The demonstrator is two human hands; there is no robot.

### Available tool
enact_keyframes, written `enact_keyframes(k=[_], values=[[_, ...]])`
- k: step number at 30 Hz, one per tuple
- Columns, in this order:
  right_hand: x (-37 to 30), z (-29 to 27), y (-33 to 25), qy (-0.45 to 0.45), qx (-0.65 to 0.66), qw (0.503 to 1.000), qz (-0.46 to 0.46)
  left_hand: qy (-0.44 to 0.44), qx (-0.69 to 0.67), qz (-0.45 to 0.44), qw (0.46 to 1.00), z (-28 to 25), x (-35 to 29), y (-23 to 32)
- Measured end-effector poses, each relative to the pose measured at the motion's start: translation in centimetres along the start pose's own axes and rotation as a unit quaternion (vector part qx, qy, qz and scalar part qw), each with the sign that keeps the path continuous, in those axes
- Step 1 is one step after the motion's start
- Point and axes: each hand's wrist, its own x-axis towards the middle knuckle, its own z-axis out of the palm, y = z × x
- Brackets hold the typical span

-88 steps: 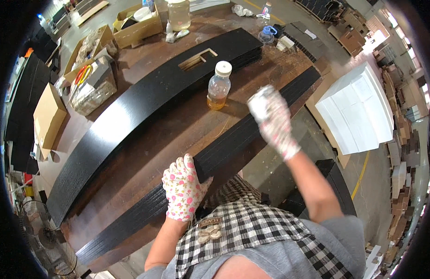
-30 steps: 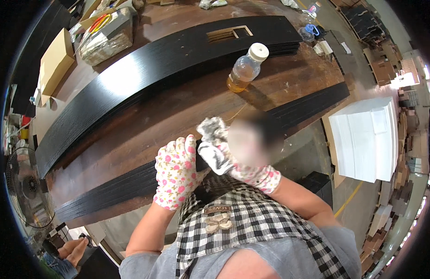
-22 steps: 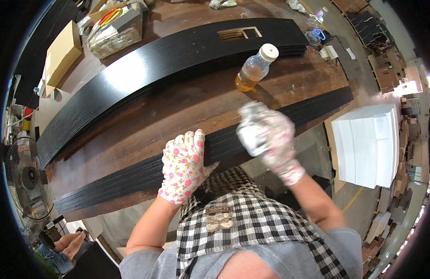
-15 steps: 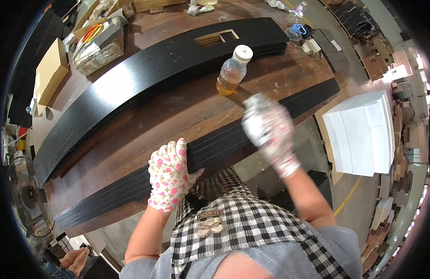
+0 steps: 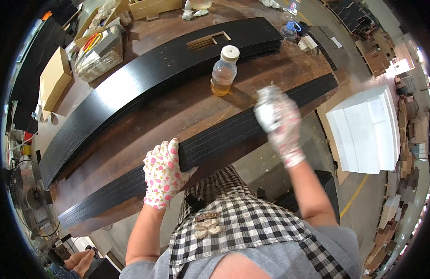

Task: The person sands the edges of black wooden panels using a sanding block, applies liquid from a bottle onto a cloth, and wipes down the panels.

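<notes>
A stack of black boards point(image 5: 224, 139) lies along the near edge of the brown table. My left hand point(image 5: 164, 174), in a white floral glove, grips the stack near its middle, fingers over the top and thumb on the near side. Toward the stack's right part my right hand point(image 5: 285, 125), in a similar glove, is blurred by motion. It is closed on a white crumpled cloth point(image 5: 269, 111) against the boards. Just beyond them stands a clear bottle point(image 5: 223, 74) with a white cap and some amber liquid inside.
A second stack of curved black boards point(image 5: 131, 76), with a rectangular cutout, lies farther back on the table. Cardboard boxes point(image 5: 54, 81) and a plastic-wrapped bundle point(image 5: 101, 53) sit at the far left. White stacked sheets point(image 5: 363, 132) stand at the right, a fan point(image 5: 33, 197) at the left.
My right hand has moved to the right along the boards with the cloth. My left hand keeps its grip on the stack. The whole view has shifted slightly.
</notes>
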Motion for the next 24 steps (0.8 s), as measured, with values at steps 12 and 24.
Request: enact_keyframes(k=[12, 24], values=[[-1.8, 3.2, -2.1, -0.051, 0.033, 0.990, -0.126, 0.024, 0.018, 0.022, 0.999, 0.2, 0.4, 0.3], [-3.1, 7.7, -8.0, -0.135, -0.084, 0.971, -0.180, 0.047, -0.042, 0.035, 0.997, 0.3, 0.9, -0.1]])
